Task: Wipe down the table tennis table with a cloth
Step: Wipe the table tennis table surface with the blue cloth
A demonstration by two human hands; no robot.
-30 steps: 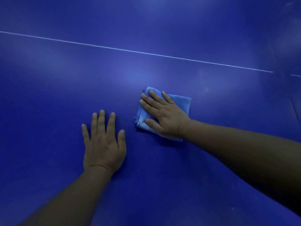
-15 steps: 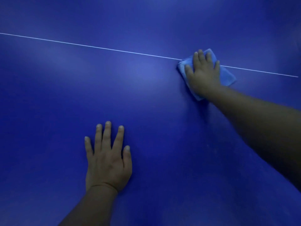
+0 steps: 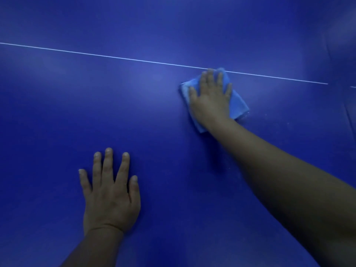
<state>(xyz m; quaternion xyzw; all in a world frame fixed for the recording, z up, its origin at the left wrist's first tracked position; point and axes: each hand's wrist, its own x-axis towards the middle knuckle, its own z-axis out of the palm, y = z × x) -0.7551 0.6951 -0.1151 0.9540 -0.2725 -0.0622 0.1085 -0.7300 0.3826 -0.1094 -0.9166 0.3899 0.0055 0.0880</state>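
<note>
The bench [image 3: 57, 116], a table tennis surface in deep blue, fills the whole head view; no edge of it can be made out with certainty. A soft patch of reflected light lies on it left of centre in the upper half. A thin white line [image 3: 96, 54] crosses the bench from the upper left margin, sloping down toward the right, with a short break near the right margin.

Right forearm [image 3: 279, 180]: bare, entering from the lower right corner and reaching up and to the left across the bench.

Left hand [image 3: 109, 197]: placed flat on the bench in the lower left part of the view, palm down. Its fingers [image 3: 107, 162] are straight and slightly spread, holding nothing.

Right hand [image 3: 210, 97]: lying palm down on the cloth, fingers extended and a little apart, pressing the cloth onto the bench rather than curling round it. The fingertips are somewhat blurred.

Cloth [image 3: 238, 104]: light blue, folded to a rough square, flat on the bench beneath the right hand. Its far corner touches the white line; its edges show on either side of the hand and below the wrist. It is well apart from the left hand.

A few pale specks [image 3: 266, 114] sit on the bench just right of the cloth.
</note>
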